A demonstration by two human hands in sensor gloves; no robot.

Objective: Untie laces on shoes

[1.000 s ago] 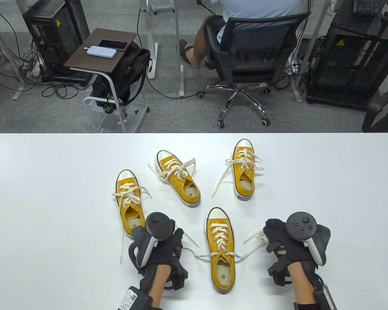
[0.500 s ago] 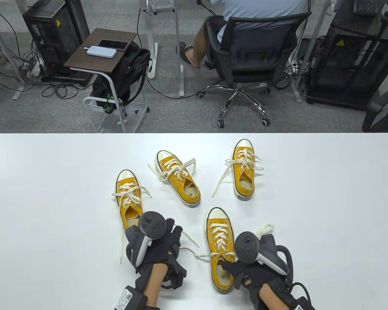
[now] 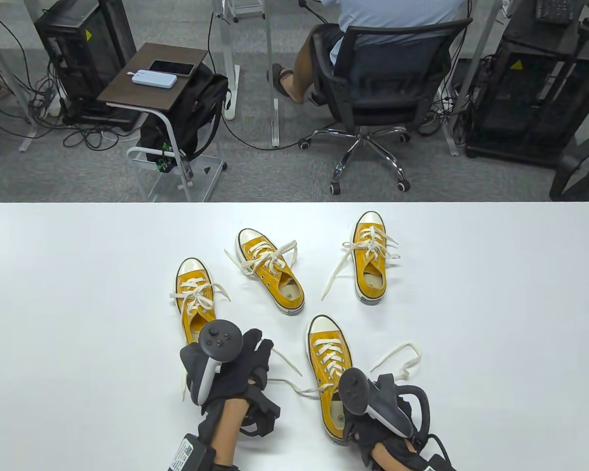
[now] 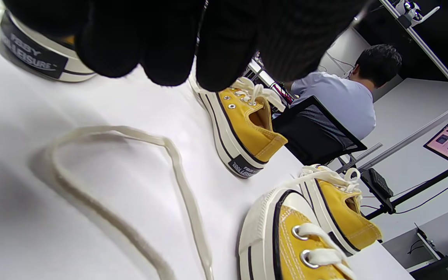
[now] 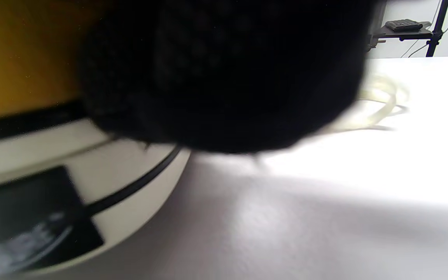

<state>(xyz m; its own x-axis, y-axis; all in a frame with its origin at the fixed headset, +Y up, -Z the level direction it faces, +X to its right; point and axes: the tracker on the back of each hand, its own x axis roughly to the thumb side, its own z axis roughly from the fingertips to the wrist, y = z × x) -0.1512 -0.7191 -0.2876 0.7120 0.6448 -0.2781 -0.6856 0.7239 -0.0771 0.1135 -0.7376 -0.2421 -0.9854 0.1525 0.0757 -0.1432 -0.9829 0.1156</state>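
Four yellow canvas sneakers with cream laces stand on the white table (image 3: 471, 294). The near shoe (image 3: 326, 363) has loose laces: one end loops left (image 3: 287, 383), the other lies right (image 3: 397, 355). My right hand (image 3: 358, 417) grips this shoe's heel; the right wrist view shows its glove (image 5: 224, 77) against the heel rubber (image 5: 33, 155). My left hand (image 3: 260, 353) hovers left of the shoe over the left lace. In the left wrist view its fingers (image 4: 169, 46) hang empty above the lace loop (image 4: 130, 182).
The other three shoes stand at the left (image 3: 195, 299), the middle (image 3: 270, 274) and the far right (image 3: 370, 257), with laces trailing on the table. Beyond the far table edge are a seated person on an office chair (image 3: 383, 88) and a side table (image 3: 152, 78).
My right hand let go of the right lace end and moved left and back to the near shoe's heel. The shoe's toe swung slightly left. My left hand drifted a little left.
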